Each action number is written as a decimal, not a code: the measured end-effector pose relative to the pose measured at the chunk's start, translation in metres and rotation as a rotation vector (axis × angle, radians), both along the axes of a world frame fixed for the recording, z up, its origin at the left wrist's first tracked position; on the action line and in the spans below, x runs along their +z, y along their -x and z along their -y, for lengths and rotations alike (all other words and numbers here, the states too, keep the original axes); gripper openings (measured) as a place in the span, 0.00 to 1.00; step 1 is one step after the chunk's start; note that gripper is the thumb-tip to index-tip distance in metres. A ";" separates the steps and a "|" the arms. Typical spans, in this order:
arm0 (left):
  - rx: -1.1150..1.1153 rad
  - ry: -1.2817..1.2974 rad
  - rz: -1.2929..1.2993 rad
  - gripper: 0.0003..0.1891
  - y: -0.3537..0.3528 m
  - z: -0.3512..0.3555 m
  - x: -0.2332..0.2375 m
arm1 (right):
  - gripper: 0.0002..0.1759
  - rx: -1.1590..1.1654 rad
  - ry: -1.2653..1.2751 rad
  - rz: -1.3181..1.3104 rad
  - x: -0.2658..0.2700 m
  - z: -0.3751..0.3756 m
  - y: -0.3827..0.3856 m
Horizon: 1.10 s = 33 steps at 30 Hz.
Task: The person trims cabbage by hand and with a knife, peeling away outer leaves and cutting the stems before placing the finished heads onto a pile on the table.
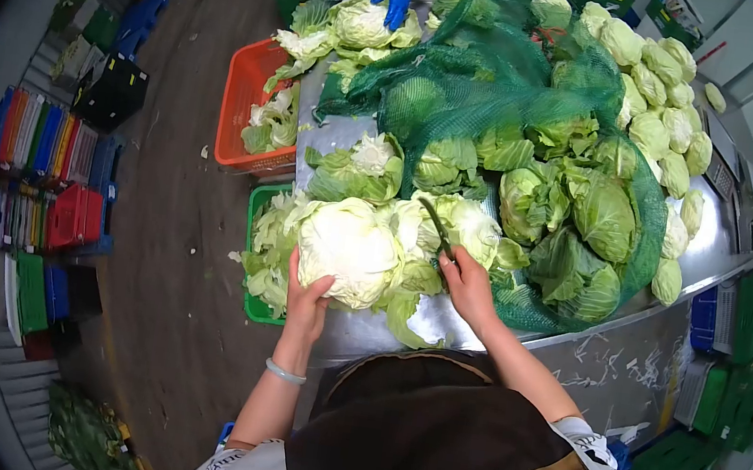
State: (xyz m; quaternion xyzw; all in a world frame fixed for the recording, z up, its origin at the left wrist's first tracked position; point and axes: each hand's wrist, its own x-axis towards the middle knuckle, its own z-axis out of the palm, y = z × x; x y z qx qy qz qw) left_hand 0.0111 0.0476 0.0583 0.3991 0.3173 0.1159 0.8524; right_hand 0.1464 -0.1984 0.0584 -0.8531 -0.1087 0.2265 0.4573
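My left hand (305, 302) is closed around the lower left side of a pale, trimmed cabbage (349, 250), holding it over the near edge of the metal table (354, 332). In my right hand (468, 287) is a slim, dark knife (436, 225), its tip pointing up and left. The knife is apart from the held cabbage and in front of another pale cabbage (473, 227). Loose outer leaves (412, 311) lie between my hands. Left of the held cabbage, a green crate (246, 299) contains cut leaves.
A green net (545, 110) spreads over several untrimmed cabbages (596, 212). Trimmed cabbages (664, 111) are piled at the far right. An orange crate (236, 112) with leaves stands left of the table. Across it, a co-worker's blue-gloved hands (396, 0) touch another cabbage.
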 end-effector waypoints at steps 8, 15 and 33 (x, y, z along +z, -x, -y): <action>-0.058 0.246 0.274 0.42 -0.004 0.011 -0.016 | 0.19 -0.131 -0.501 -0.060 0.057 -0.035 0.017; -0.204 0.298 0.316 0.48 0.000 0.003 -0.012 | 0.17 -0.220 -0.285 -0.022 -0.002 -0.001 -0.010; -0.105 0.581 0.343 0.42 -0.016 0.033 0.021 | 0.17 -0.326 -0.344 -0.061 0.008 0.003 -0.002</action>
